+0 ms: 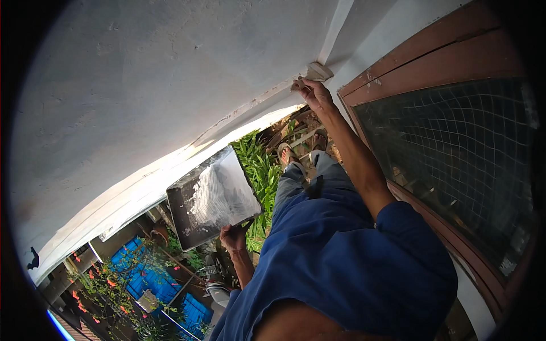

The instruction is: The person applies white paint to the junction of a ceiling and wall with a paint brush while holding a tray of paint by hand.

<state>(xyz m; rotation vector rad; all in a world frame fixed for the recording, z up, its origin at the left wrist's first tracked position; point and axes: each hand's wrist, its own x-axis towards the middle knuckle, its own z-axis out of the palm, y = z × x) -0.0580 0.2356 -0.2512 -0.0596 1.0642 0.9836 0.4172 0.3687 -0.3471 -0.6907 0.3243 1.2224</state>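
My right hand (318, 95) is raised at the upper middle, its fingers closed round a paintbrush (318, 71). The pale, paint-coated head of the brush rests against the ledge near the corner of the wall, and its brownish handle end sticks out left of my fingers. Lower and to the left, my left hand (232, 238) grips the near edge of a paint tray (185, 219). The tray is dark and rectangular, tilted in view, with white paint (219, 190) smeared over its ridged inside.
A large greyish-white wall (148, 74) fills the upper left. At the right stands a brown-framed window (466, 136) with wire mesh. Green plants (256, 165) grow beside my sandalled feet (287, 154). Lower left are an orange-flowered shrub (108, 278), blue sheeting (145, 273) and part of a motorbike (216, 290).
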